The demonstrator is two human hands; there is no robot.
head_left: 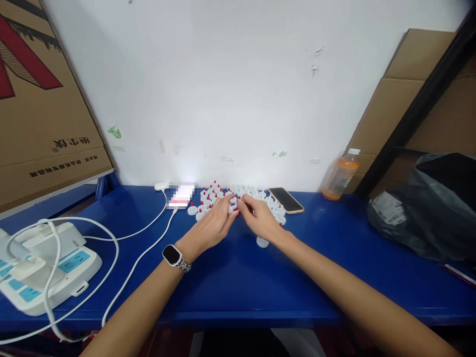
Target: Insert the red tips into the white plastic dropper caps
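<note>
My left hand [212,223], with a watch on its wrist, is closed around a small white cap [232,208]. The fingertips of my right hand [259,215] are pinched together right beside that cap; they hide whatever is between them. Behind my left hand stand several white caps with red tips [214,188]. Plain white caps [278,212] lie behind and to the right of my right hand, with a red piece [280,224] near them. Another white cap [262,242] rests on the table below my right wrist.
The blue table [238,287] meets a white wall. At the back are a lit phone [181,196] on a cable and a dark phone [286,200]. A power strip [74,267] with looping white cables is at left. An orange drink bottle [341,176] and black bag [420,208] stand right.
</note>
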